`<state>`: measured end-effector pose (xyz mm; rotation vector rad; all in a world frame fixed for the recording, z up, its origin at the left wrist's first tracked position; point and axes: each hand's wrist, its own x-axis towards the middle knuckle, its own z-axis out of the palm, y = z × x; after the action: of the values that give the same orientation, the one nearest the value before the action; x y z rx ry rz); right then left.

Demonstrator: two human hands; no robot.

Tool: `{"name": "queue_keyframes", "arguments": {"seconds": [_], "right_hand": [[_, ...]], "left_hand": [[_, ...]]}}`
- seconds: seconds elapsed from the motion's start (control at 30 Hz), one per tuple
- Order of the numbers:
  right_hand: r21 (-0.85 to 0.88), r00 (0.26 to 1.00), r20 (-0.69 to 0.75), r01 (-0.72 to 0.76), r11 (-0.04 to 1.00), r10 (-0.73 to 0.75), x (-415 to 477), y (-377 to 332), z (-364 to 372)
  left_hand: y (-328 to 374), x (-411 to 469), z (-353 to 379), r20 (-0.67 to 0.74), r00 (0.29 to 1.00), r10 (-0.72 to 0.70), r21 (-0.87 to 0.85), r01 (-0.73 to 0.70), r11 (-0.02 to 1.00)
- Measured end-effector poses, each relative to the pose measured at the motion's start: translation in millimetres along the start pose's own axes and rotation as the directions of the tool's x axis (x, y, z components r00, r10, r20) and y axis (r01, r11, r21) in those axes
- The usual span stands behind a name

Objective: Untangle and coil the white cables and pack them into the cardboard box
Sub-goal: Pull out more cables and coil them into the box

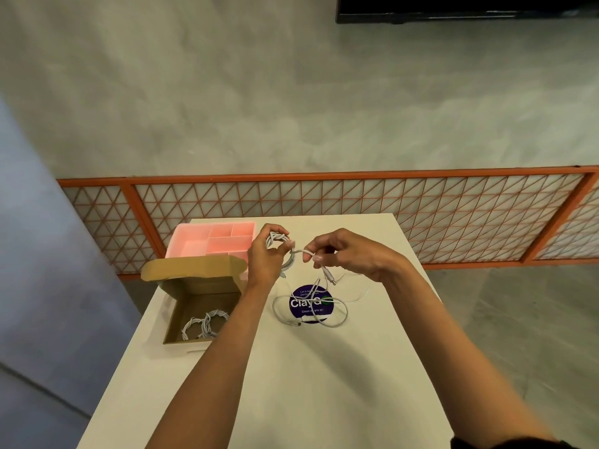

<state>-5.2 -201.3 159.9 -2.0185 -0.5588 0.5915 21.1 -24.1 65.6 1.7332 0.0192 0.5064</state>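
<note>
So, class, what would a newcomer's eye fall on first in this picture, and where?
Probably the hands above the table: the left hand grips a coil of white cable, and the right hand pinches its loose end. Below them a tangled cable lies across a round purple sticker. At the left, an open cardboard box holds two coiled cables, with a pink tray behind it.

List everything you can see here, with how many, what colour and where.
table: one, white, under everything.
cardboard box: one, brown, open, table's left edge.
coiled cables: two, white, inside the cardboard box.
half-wound cable: one, white, held between both hands.
loose cables: count unclear, white, tangled over the sticker.
sticker: one, purple, round, mid-table.
divided tray: one, pink, behind the box.
lattice fence: one, orange, beyond the table.
left hand: grips the half-wound cable's coil.
right hand: pinches its trailing length.
</note>
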Motion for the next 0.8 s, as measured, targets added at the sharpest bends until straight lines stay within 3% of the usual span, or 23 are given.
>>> {"name": "queue_keyframes", "arguments": {"seconds": [0.27,0.37,0.5,0.63,0.8], "right_hand": [[0.107,0.995,0.024,0.091,0.99,-0.094,-9.0,15.8,-8.1],[0.206,0.998,-0.029,0.058,0.977,-0.053,-10.3,25.0,-15.3],[0.333,0.993,-0.069,-0.065,0.941,0.093,-11.0,30.4,-32.5],[0.404,0.981,-0.085,-0.126,0.906,0.174,-11.6,32.1,-41.9],[0.456,0.975,-0.086,-0.144,0.878,0.205,-14.3,33.0,-47.4]], "left_hand": [[3.2,2.8,-2.7,0.001,1.0,-0.025,-0.09,0.025,0.996],[5.5,-0.1,-5.3,0.028,0.992,-0.122,-0.179,0.125,0.976],[11.6,-1.4,-11.6,0.196,0.947,-0.256,-0.327,0.309,0.893],[20.6,-4.2,-15.1,0.403,0.862,-0.308,-0.357,0.457,0.814],[22.8,-3.6,-16.9,0.479,0.81,-0.337,-0.371,0.535,0.759]]}}
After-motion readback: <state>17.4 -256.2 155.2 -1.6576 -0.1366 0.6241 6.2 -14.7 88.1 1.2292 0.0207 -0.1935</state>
